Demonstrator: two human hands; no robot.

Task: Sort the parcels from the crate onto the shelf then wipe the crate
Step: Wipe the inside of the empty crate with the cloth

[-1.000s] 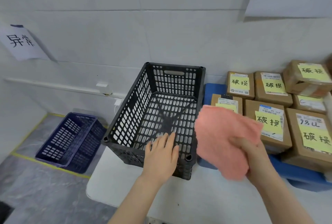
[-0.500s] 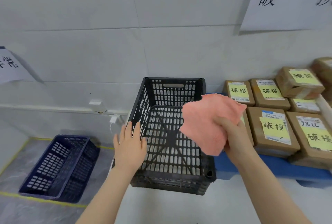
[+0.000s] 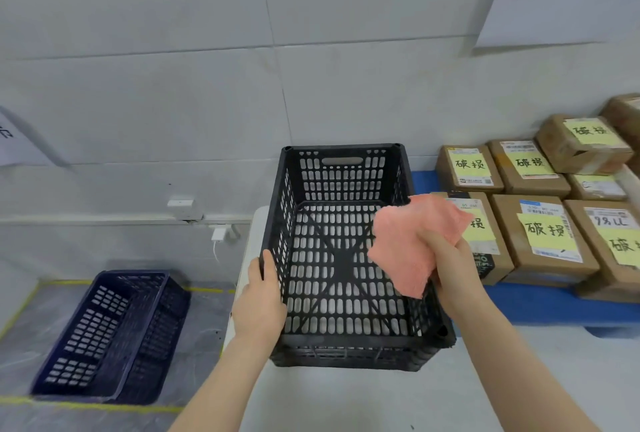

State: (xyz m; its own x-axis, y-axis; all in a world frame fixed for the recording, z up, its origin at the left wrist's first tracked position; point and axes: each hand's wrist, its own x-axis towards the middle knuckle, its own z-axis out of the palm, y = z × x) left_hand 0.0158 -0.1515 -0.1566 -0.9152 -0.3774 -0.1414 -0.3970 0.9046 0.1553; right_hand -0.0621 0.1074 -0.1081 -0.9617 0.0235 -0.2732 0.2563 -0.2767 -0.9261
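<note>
Head view: black crate (image 3: 346, 258) upright on white table (image 3: 346, 397), holding no parcels. Left hand (image 3: 258, 303) grips its left wall, fingers curled over the rim. Right hand (image 3: 450, 269), fingers clamped on pink cloth (image 3: 412, 241), above crate's right side. Parcels (image 3: 540, 234) lie right.

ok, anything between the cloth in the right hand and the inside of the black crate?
Nothing visible. The black crate is empty and open-topped; the right hand holds the pink cloth over its right wall. The left hand grips the left wall, outside the path.

the black slotted crate (image 3: 346, 258) sat upright and empty; labelled cardboard parcels (image 3: 540, 234) lay clustered at its three o'clock.
</note>
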